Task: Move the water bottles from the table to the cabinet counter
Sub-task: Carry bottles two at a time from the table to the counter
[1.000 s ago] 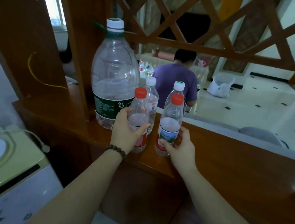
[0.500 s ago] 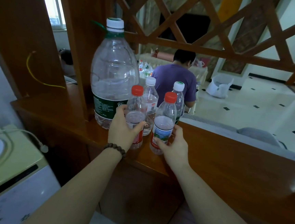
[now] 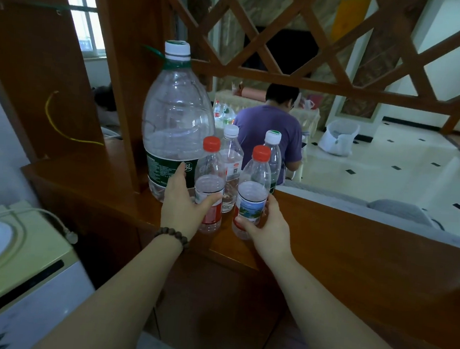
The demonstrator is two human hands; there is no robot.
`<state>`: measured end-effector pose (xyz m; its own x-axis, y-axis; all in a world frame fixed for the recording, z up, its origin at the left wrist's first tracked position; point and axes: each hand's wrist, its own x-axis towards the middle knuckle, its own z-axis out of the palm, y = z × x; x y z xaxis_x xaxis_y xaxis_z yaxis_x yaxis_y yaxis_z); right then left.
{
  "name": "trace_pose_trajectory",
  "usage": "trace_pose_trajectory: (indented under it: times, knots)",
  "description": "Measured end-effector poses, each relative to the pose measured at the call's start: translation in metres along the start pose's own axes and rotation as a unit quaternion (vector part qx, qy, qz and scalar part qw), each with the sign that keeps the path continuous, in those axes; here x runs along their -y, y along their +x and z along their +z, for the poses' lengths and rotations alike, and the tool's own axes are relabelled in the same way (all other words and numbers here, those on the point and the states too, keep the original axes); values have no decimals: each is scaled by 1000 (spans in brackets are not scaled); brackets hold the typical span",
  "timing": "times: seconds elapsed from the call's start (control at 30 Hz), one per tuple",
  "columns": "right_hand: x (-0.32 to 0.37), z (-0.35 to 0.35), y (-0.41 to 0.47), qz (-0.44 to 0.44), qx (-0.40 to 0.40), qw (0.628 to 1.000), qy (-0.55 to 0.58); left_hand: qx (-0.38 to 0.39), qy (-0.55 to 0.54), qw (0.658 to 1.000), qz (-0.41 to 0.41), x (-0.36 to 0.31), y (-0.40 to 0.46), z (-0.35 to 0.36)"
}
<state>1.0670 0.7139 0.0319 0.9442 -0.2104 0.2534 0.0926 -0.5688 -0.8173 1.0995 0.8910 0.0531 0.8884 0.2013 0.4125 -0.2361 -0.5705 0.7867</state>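
Two small red-capped water bottles stand upright on the wooden cabinet counter (image 3: 329,238). My left hand (image 3: 183,202) is wrapped around the left red-capped bottle (image 3: 209,169), which has a red label. My right hand (image 3: 268,228) grips the right red-capped bottle (image 3: 254,187), with a blue scenic label, near its base. Right behind them stand a white-capped small bottle (image 3: 231,157) and a green-and-white-capped small bottle (image 3: 274,150). A large 6L clear jug (image 3: 176,119) with a white cap stands at the left, next to my left hand.
A wooden post (image 3: 120,81) and lattice screen (image 3: 304,41) rise from the counter behind the bottles. A pale green and white appliance (image 3: 6,266) sits low at the left. Beyond the counter a person in a purple shirt (image 3: 269,130) sits at a table with more bottles.
Both hands have shifted the two red-capped bottles slightly left and further onto the counter, closer to the jug and rear bottles. Both bottles now rest on the counter.
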Motion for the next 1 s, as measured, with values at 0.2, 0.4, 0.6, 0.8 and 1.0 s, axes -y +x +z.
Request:
trace_pose_trajectory:
  times: [0.2,0.4,0.6,0.8,1.0]
  knots:
    - [-6,-21,-21,-6,-8,999,-49,7,58,998,14,-1,-26,-3]
    - [-27,-67,-70,12,-21,989,-144,59,177,981,52,-16,-88,10]
    - [-69,-134,-131,44,-50,982,-177,141,179,967,110,-61,-156,53]
    - [-116,-213,-196,119,-118,967,-193,250,164,937,183,-128,-222,123]
    - [-153,-296,-278,218,-237,916,-239,339,126,887,288,-199,-303,191]
